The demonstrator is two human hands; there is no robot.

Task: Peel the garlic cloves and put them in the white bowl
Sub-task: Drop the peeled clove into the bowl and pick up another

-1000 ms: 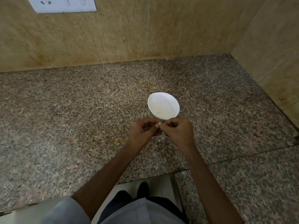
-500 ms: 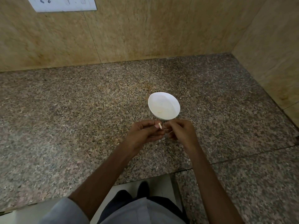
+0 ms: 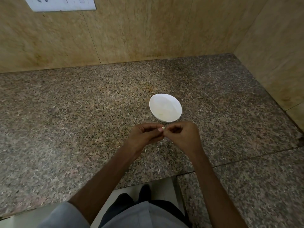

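Left hand [image 3: 144, 135], right hand [image 3: 182, 135] pinch garlic clove [image 3: 163, 128] (axis hidden).

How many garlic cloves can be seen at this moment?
1. One garlic clove is pinched between the left hand and the right hand, just nearer the person than the white bowl. Faint pale shapes inside the bowl may be more cloves; I cannot tell.

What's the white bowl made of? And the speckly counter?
White bowl: smooth, plain white all over. It could be ceramic or hard plastic; the look leaves it open.
Counter: stone, probably granite, with pink, grey and black speckles, a fairly dull finish and a seam between slabs.
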